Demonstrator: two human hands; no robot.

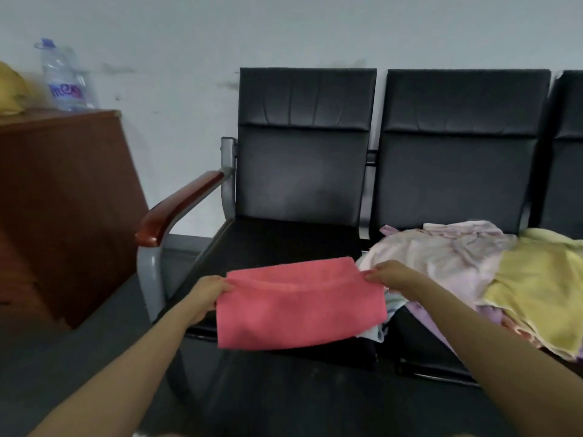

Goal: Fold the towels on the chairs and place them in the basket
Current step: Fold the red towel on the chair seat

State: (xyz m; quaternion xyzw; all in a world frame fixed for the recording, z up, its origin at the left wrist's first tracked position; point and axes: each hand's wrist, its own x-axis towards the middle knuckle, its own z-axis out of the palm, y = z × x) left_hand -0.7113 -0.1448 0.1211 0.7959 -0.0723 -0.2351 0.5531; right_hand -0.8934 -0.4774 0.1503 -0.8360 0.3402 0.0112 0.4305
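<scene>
We hold the soft pink terry towel over the black padded chair seat. Our left hand and right hand each pinch one top corner, so the folded cloth hangs flat and its edges align. No basket is visible.

Chairs 3; towels 3+; hands 2; bottle 1.

Pink towel, folded double, hangs over the front edge of the left chair; unfolded towels are heaped on the adjacent seat.
</scene>
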